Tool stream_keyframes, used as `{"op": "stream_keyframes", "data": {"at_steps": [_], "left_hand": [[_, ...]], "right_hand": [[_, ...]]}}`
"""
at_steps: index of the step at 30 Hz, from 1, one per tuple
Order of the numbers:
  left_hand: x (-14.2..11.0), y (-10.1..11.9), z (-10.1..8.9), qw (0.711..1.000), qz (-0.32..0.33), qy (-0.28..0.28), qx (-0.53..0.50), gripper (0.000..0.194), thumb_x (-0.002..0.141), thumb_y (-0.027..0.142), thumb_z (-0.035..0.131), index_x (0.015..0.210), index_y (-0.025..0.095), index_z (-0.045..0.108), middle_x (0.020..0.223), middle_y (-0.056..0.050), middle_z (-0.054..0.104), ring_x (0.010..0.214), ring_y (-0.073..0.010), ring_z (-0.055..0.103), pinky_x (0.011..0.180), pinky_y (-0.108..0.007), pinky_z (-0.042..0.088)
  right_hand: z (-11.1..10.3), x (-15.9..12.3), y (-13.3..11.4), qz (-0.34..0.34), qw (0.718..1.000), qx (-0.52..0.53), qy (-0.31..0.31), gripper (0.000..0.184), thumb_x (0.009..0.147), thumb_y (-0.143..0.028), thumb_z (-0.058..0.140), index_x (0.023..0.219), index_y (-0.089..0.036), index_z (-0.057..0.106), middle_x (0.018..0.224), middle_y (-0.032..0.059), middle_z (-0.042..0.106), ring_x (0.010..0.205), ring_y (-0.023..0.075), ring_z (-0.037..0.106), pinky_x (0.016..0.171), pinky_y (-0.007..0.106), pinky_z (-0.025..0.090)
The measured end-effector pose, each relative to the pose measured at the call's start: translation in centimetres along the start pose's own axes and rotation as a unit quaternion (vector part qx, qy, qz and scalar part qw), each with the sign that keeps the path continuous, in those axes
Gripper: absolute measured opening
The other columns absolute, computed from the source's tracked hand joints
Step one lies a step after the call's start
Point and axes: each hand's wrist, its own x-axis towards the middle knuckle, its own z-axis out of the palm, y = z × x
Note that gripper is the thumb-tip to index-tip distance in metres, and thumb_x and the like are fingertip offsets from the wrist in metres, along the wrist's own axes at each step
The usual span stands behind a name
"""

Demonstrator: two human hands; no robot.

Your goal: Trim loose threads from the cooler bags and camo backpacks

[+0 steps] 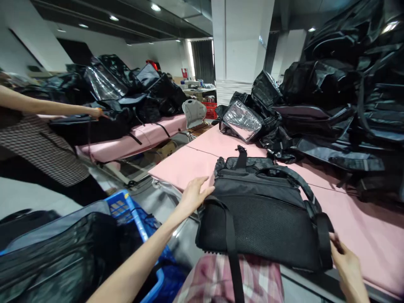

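A black bag (261, 214) with a mesh panel and straps lies flat on the pink table (202, 155) right in front of me. My left hand (193, 194) rests at the bag's left edge, fingers stretched out and touching its side. My right hand (347, 263) is at the bag's lower right corner, fingers curled against the padded strap end there; whether it grips the strap is hard to tell.
A tall heap of black bags (334, 97) fills the table's right and back. A blue crate (132, 210) with bags stands at my lower left. Another person (41, 139) at the left reaches toward a second pink table (132, 141) piled with bags. A white pillar (241, 46) rises behind.
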Motion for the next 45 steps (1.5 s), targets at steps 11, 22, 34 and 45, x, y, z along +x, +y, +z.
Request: {"op": "stream_keyframes", "data": {"at_steps": [11,22,34,45], "left_hand": [[-0.6,-6.2,2.7,0.994,-0.032,-0.075,-0.072,0.065,0.07,0.038,0.064,0.128,0.016,0.043,0.129,-0.009,0.049,0.123,-0.0259,0.04,0.107,-0.037,0.026],[-1.0,-7.4,12.6,0.977,-0.032,-0.176,-0.113,0.036,0.073,0.043,0.056,0.095,0.015,0.065,0.09,-0.008,0.069,0.088,-0.0254,0.064,0.079,-0.032,0.051],[2.5,16.5,13.6,0.757,0.631,-0.093,0.144,0.032,0.08,0.023,0.059,0.111,0.017,0.054,0.111,-0.009,0.059,0.11,-0.0247,0.048,0.091,-0.039,0.041],[6.6,18.3,18.2,0.88,0.342,-0.297,0.141,0.039,0.076,0.049,0.054,0.055,0.016,0.054,0.052,0.004,0.043,0.053,-0.0105,0.039,0.053,-0.023,0.023]], "right_hand": [[1.7,-0.1,-0.3,-0.059,0.996,-0.054,0.046,0.03,0.057,-0.046,0.05,0.056,-0.017,0.057,0.052,0.0071,0.057,0.057,0.0255,0.056,0.052,0.034,0.042],[-2.1,-3.6,-24.1,-0.616,0.759,-0.208,0.046,0.02,0.079,-0.021,0.049,0.089,-0.019,0.066,0.084,0.0042,0.066,0.072,0.0158,0.06,0.063,0.024,0.043],[-4.2,-3.9,-19.5,-0.621,0.74,-0.247,-0.081,0.013,0.083,-0.024,0.055,0.093,-0.021,0.063,0.084,0.0022,0.066,0.074,0.0138,0.06,0.064,0.023,0.044],[-7.5,-5.7,-14.1,-0.535,0.821,-0.187,0.064,0.012,0.084,-0.025,0.052,0.082,-0.019,0.062,0.07,0.0023,0.061,0.064,0.0132,0.058,0.058,0.023,0.043]]}}
